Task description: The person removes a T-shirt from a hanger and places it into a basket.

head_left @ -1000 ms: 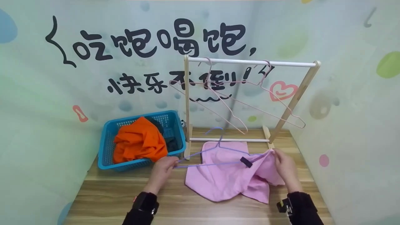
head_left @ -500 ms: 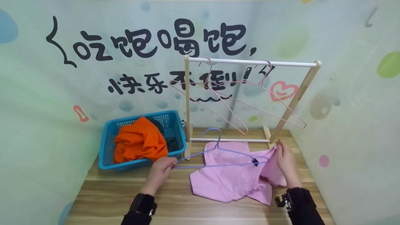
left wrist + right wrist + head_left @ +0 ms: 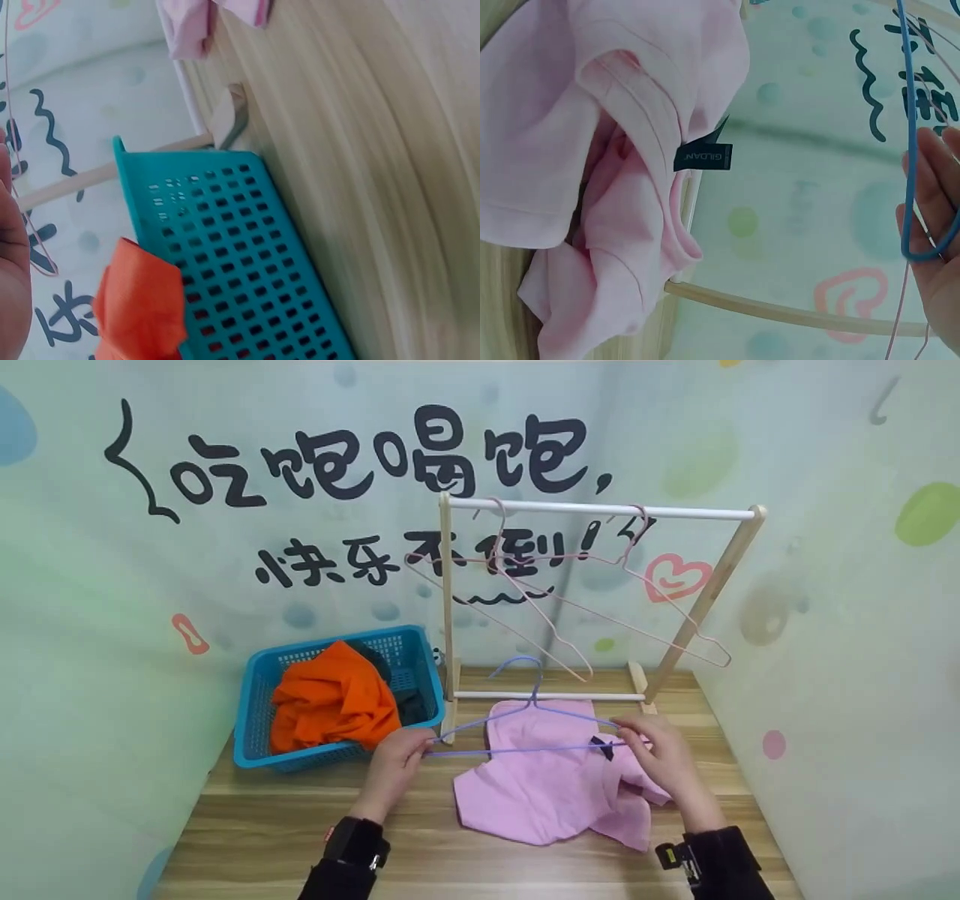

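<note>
My left hand (image 3: 396,761) pinches the left end of a blue clothes hanger (image 3: 487,751), whose hook points up and away. At the hanger's right end, my right hand (image 3: 664,757) holds the corner between fingers and thumb; in the right wrist view the blue hanger (image 3: 910,112) crosses its fingers. Beneath the hanger, a pink T-shirt (image 3: 525,802) lies crumpled on the table. Its neckline and black label (image 3: 703,156) show in the right wrist view. Only part of the left hand (image 3: 11,277) shows at the edge of the left wrist view, with its grip out of sight.
A blue basket (image 3: 247,712) at the left holds an orange cloth (image 3: 337,697) and dark fabric. Behind the shirt stands a wood-and-white rack (image 3: 675,513) bearing two pink hangers (image 3: 551,634). Printed walls enclose the wooden table (image 3: 262,840) at the back and sides.
My right hand has let go of the shirt's edge and moved left onto the hanger's right end. The shirt's right side has dropped, and the hanger has shifted slightly.
</note>
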Motion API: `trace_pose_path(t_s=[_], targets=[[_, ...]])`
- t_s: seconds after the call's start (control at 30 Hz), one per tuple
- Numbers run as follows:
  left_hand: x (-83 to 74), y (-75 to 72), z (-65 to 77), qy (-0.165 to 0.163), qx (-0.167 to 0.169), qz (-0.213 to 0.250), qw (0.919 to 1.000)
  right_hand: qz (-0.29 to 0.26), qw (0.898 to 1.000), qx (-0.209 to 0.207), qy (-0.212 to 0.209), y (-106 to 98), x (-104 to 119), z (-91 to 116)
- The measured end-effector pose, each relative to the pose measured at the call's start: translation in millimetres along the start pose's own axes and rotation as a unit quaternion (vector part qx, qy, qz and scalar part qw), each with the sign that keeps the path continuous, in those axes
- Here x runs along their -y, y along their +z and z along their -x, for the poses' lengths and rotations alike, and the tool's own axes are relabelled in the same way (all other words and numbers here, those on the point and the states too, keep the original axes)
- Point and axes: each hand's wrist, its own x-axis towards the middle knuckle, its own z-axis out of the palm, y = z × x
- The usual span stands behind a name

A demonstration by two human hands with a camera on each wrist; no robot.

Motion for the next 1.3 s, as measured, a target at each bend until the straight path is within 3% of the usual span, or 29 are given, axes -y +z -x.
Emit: trace_pose_path(t_s=[0.17,0.3,0.5,0.73,0.87,1.07,1.3], targets=[[-9.8,0.0,-7.3,-0.016,0.027,0.008,0.9995,-0.023,0.997,-0.044,-0.054,-4.2,-3.7,-1.8],[-14.5,-1.8,-12.5,-0.063,0.040,0.021,0.9970,-0.023,0.995,-0.088,-0.046,-16.3,-7.2,-6.1],[-10.8,-1.8,-13.4,-0.116,0.031,0.021,0.9925,-0.009,0.984,-0.174,0.026,-45.0,-8.9,-14.6],[-5.8,7.1,-0.7,-0.111,0.064,0.008,0.9917,-0.001,0.955,-0.260,0.143,-77.8,-4.6,-29.6],[-4.9,13.7,6.3,-0.111,0.089,0.005,0.9898,0.013,0.940,-0.293,0.175,-88.8,-7.6,-33.3],[-5.9,23.3,16.3,-0.125,0.116,-0.001,0.9853,0.070,0.936,-0.275,0.210,-90.2,-14.5,-38.3],[-9.1,33.9,24.3,-0.138,0.152,0.000,0.9787,0.102,0.945,-0.220,0.219,-76.8,-16.2,-58.6]])
